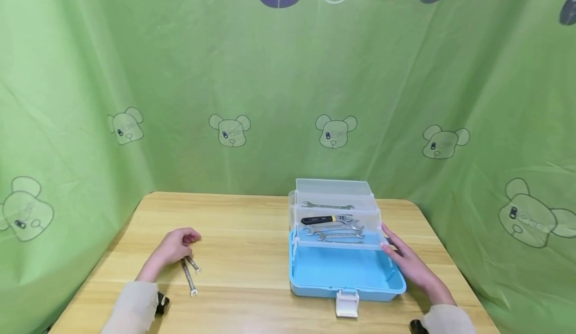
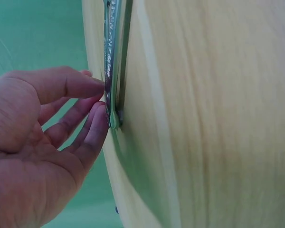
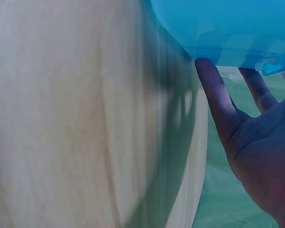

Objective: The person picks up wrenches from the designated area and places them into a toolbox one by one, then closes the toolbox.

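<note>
On the left of the table, two metal wrenches (image 1: 189, 276) lie side by side with their jawed ends toward the front. My left hand (image 1: 175, 246) is over their far ends. In the left wrist view its bent thumb and fingertips pinch at the end of a wrench (image 2: 111, 71). A light blue toolbox (image 1: 346, 269) stands at the right with its clear tiered trays (image 1: 378, 219) raised. My right hand (image 1: 411, 264) has its fingers spread along the toolbox's right side. In the right wrist view a straight fingertip (image 3: 204, 64) meets the blue wall.
Several wrenches (image 1: 339, 235) and an adjustable wrench (image 1: 321, 219) with a black handle lie in the clear trays. A white latch (image 1: 347, 304) hangs at the toolbox's front. Green printed cloth (image 1: 279, 74) surrounds the wooden table (image 1: 243, 254).
</note>
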Demonstrator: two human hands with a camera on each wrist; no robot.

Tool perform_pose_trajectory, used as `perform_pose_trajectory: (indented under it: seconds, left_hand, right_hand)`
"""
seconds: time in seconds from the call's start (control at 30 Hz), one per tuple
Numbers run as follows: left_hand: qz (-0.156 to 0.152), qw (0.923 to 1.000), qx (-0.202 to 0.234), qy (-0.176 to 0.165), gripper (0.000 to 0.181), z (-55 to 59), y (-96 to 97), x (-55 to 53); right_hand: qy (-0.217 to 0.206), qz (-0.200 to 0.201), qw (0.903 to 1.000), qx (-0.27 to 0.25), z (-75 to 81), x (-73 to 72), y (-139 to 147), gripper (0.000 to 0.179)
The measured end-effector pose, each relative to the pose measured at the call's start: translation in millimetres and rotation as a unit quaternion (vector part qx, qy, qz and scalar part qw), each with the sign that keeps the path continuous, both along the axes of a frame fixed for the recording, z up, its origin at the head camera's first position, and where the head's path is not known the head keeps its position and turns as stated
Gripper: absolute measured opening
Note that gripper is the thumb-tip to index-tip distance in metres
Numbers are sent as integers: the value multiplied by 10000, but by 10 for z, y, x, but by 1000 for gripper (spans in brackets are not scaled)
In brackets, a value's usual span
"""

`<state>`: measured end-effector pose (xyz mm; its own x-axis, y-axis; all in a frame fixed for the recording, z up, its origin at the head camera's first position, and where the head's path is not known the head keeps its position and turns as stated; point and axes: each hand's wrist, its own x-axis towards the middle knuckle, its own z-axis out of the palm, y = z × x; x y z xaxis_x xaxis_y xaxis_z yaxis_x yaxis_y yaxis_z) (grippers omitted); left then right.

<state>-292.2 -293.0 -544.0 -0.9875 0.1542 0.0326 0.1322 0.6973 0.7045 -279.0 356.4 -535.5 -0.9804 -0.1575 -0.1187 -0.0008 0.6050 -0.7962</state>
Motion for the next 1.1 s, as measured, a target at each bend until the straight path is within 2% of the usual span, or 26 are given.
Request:
perform_pose_trajectory:
  seconds: [0.23, 0.3, 0.57, 0.77, 1.0, 1.1]
  left_hand:
    - [-172, 9997, 48, 166, 46, -40, -113, -2]
    - [-227, 9996, 67, 123, 45, -45, -159, 1]
    - [-754, 9971, 105, -67, 43, -19, -303, 30]
    - [-798, 9968, -30, -7, 26, -14, -291, 32]
    - [-815, 9965, -158, -111, 16, -48, -240, 34]
    - [-948, 9952, -203, -149, 13, -53, -228, 40]
  right_hand:
    - [26, 1, 10000, 16, -16, -15, 14, 71]
    - [45, 8, 10000, 33, -17, -17, 16, 71]
    - [-3, 15, 10000, 50, -7, -19, 11, 72]
    - [72, 35, 9999, 60, -7, -36, 24, 72]
    - [22, 25, 10000, 65, -15, -29, 20, 72]
    - [15, 29, 10000, 35, -21, -24, 15, 71]
